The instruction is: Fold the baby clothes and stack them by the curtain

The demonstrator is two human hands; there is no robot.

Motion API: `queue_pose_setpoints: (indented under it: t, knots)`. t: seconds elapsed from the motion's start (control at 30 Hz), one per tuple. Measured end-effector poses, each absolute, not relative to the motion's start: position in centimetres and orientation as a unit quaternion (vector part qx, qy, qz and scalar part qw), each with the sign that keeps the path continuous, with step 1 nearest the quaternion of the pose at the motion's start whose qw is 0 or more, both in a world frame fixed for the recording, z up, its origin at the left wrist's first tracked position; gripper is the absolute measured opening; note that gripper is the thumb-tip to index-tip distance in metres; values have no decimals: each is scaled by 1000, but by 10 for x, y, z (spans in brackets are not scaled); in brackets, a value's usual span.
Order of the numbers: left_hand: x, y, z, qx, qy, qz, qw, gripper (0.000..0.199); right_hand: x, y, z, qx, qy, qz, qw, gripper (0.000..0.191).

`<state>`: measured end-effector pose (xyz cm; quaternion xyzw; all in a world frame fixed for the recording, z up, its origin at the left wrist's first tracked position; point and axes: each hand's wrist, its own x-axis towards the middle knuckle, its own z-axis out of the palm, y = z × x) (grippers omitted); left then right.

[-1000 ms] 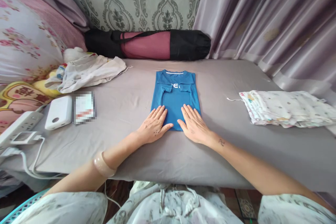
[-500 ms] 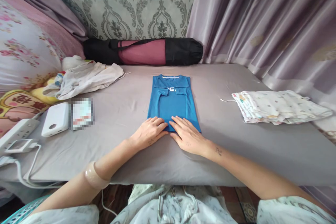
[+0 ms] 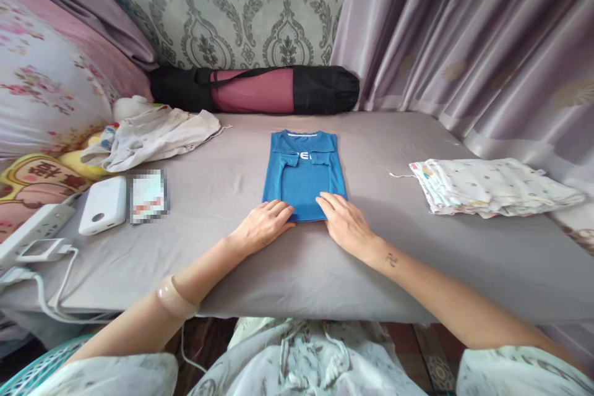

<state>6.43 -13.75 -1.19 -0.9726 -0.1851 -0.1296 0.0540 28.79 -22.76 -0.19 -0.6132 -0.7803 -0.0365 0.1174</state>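
A blue T-shirt point(image 3: 305, 189) lies on the grey bedsheet in front of me, its sides and sleeves folded inward over the front. White letters show partly near its collar, which points away from me. My left hand point(image 3: 264, 224) is at the near left corner of the shirt, fingers bent over the hem and the thumb low at the edge. At the near right corner, my right hand point(image 3: 350, 226) holds the hem likewise, its thumb mostly hidden. Between the two hands the near edge of the shirt runs straight.
Folded patterned white cloth point(image 3: 492, 187) lies to the right. On the left are a crumpled pale cloth point(image 3: 158, 136), a white power bank point(image 3: 103, 204), a blurred-out item point(image 3: 148, 196) and a power strip point(image 3: 34, 235) with cables. A black and maroon rolled bag point(image 3: 253, 90) lies along the wall.
My right hand has slid right along the hem, away from my left hand. Both hands have gone from resting flat on the shirt to gripping its near corners.
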Motion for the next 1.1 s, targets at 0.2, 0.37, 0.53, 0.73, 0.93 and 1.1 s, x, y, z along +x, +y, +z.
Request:
queue_pose_setpoints:
  t: [0.2,0.37,0.53,0.73,0.93,1.1]
  knots:
    - [36,-130,-12,-966,-218,-136,-5,34,320,-241,-6,-608,-784,-11,124,56]
    - [25,-119,-11,-955,-235,-139,-114,35,337,-244,-9,-592,-793,35,141,53]
    - [30,-109,-3,-891,-331,-172,-257,31,347,-234,-2,-609,-762,122,183,42]
    - [39,-95,-1,-820,-429,-180,-332,37,352,-214,8,-682,-664,203,230,36]
    - [51,-77,-9,-798,-441,-207,-355,32,358,-196,1,-684,-650,191,269,34]
    - [60,-67,-16,-787,-466,-210,-346,33,360,-185,-12,-704,-641,158,262,27]
